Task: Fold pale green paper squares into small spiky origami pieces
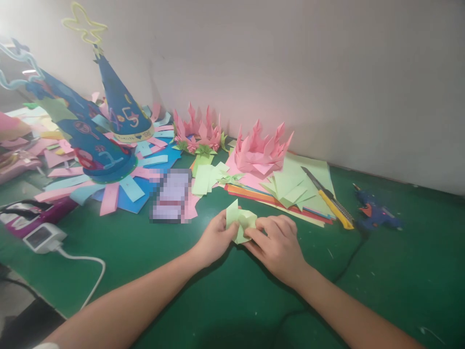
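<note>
A small piece of light green paper (240, 224), partly folded, is held between both hands above the green table. My left hand (217, 238) pinches its left side, thumb across the front and one corner pointing up. My right hand (278, 242) grips the right edge with curled fingers. Some of the fingertips behind the paper are hidden. Just beyond the hands lie more light green paper pieces (292, 189) on a stack of coloured sheets (269, 198). A pink folded-paper crown (259, 155) rests at the back of that stack.
A yellow utility knife (336, 208) and a blue glue gun (378, 211) with a cord lie to the right. Left are blurred phone (170, 196), blue cone hats (121, 104) with paper strips, a second pink crown (199, 131), and a white-cabled device (44, 237). A wall (363, 87) closes the back.
</note>
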Demonstrator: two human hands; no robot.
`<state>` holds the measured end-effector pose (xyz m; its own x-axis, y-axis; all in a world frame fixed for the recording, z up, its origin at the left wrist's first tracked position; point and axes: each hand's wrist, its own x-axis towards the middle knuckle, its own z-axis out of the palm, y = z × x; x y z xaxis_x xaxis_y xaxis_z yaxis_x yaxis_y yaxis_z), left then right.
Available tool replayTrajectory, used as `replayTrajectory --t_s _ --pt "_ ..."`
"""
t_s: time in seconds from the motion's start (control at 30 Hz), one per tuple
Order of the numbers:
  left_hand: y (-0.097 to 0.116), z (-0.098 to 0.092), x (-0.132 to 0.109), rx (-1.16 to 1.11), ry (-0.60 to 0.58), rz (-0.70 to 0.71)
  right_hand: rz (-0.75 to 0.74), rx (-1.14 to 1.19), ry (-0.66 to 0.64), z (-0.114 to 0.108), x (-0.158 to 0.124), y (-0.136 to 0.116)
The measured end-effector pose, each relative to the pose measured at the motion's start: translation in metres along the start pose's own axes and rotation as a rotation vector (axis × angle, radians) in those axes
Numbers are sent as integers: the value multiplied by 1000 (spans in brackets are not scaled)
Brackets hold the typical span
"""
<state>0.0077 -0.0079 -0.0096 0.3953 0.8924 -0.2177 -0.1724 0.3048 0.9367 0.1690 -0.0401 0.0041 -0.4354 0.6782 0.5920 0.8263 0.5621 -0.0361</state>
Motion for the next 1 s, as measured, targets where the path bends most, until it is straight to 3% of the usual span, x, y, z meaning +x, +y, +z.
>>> replayTrajectory --t_s 0.13,0.37,0.53,0.67,0.87,1.0 --pt "-1 0 0 80 2 32 15 -2 2 1 -2 0" --pt "0 0 0 -14 38 -28 41 16 28 1 -2 0" --pt "2 1 0 45 -14 33 53 57 18 1 -2 1" --pt "2 0 -2 125 -6 72 134 284 60 -1 -2 6" --pt "4 0 -3 108 -61 6 443 800 92 3 -2 16" --pt "5 2 -3 107 -16 23 388 818 53 3 -1 13"
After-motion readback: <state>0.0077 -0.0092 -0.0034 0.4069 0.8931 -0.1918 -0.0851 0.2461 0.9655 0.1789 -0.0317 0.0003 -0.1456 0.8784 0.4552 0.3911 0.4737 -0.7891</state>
